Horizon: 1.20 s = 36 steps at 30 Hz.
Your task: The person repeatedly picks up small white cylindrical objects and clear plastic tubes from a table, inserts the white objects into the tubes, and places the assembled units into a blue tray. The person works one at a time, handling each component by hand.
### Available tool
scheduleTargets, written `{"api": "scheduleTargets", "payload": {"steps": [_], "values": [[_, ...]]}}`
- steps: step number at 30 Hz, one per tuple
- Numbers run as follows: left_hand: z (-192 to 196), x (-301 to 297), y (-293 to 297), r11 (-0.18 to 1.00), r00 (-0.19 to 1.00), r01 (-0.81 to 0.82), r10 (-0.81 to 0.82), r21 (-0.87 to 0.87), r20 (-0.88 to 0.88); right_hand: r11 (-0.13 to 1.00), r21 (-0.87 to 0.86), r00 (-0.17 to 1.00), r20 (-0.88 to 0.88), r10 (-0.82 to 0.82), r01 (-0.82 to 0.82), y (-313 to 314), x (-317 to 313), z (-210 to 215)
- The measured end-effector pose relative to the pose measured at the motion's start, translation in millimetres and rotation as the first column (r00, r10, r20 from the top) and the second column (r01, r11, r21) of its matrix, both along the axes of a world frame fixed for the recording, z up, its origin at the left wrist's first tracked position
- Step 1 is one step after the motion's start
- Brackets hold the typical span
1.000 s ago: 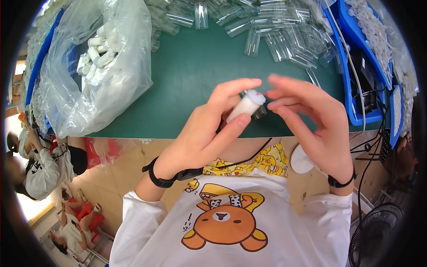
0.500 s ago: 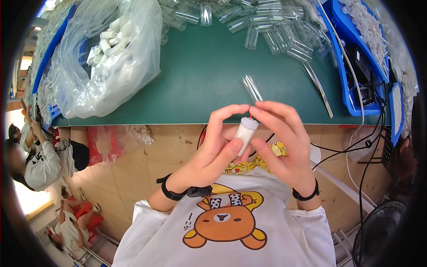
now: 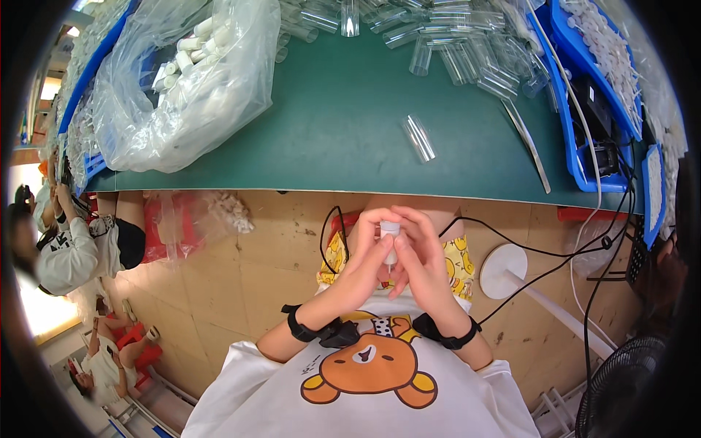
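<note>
Just off the table's near edge, above my lap, I hold a small white cylinder (image 3: 391,229) upright between both hands. Its pale, ribbed-looking end faces up, and a thin pin-like tip shows below it. The fingers of my left hand (image 3: 363,255) wrap its left side, the thumb pressed against its front. My right hand (image 3: 424,257) closes round the other side, fingertips meeting those of the left over the top. Much of the cylinder's body is hidden by the thumbs. Beyond my hands a clear tube (image 3: 419,139) lies on the green table (image 3: 328,109).
At the left, a clear plastic bag (image 3: 234,109) holds several white cylinders (image 3: 197,47). Many clear tubes (image 3: 460,62) are heaped at the back. Metal tweezers (image 3: 527,146) lie near a blue tray (image 3: 580,164) on the right. Black cables (image 3: 544,252) hang at the right. Other people sit at the left.
Both hands have drawn down toward my lap with the white cylinder, away from the table edge. My right hand has come in from partly spread to closing round it. The red tip no longer shows.
</note>
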<state>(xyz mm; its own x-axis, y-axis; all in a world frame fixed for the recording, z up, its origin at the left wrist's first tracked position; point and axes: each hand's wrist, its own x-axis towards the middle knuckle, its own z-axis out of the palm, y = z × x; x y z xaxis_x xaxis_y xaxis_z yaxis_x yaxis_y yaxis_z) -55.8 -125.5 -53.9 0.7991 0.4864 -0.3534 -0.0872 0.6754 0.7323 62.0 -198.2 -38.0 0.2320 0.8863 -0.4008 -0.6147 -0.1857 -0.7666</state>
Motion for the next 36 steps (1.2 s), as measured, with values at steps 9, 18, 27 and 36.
{"api": "scheduleTargets", "payload": {"steps": [9,18,27,36], "values": [[-4.6,18.7,9.4,1.0,0.999,-0.006,0.007,0.023,-0.043,1.0,-0.018,0.931,-0.365,0.015,-0.023,22.7,0.8,8.4],[11.0,26.0,3.8,0.927,0.985,-0.17,0.165,-0.336,-0.043,0.993,-0.121,0.956,-0.291,-0.033,-0.003,22.0,-2.6,7.7],[-4.8,36.1,6.4,0.911,0.99,-0.118,0.137,-0.395,0.019,0.987,-0.16,0.977,-0.209,-0.036,0.002,33.2,5.1,12.3],[-4.7,27.5,12.2,0.971,0.98,-0.122,0.085,-0.204,-0.18,0.986,-0.136,0.93,-0.343,-0.133,0.091,39.7,-7.5,5.7]]}}
